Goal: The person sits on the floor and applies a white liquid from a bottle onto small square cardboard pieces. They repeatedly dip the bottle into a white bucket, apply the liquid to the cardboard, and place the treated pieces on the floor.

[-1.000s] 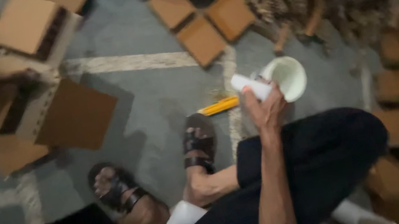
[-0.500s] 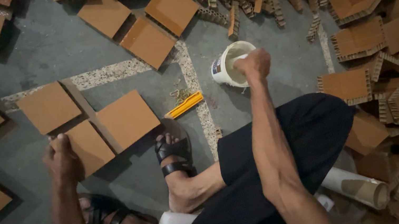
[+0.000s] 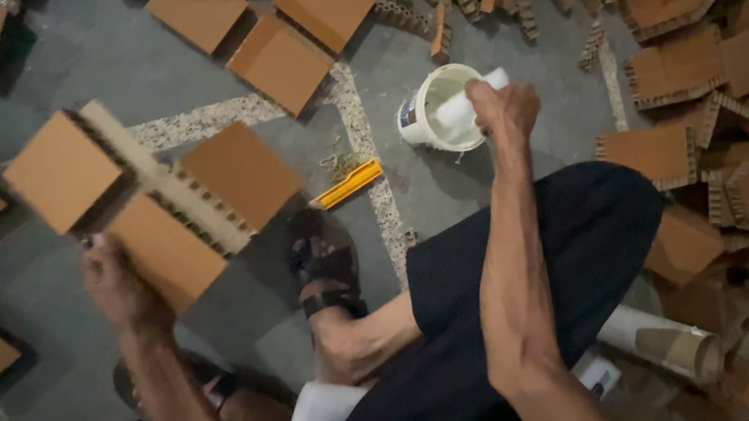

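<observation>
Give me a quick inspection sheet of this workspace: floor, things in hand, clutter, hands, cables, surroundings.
Surface: grey floor with pale speckled strips.
Job's things: cardboard piece, flat panels joined by a corrugated strip; white tub; white stick in the tub.
Clutter: yellow tool; loose cardboard panels; cardboard tube.
Hands: left hand holds the cardboard piece; right hand grips the stick.
Cables: nothing seen.
Surroundings: heap of corrugated cardboard parts at right.
</observation>
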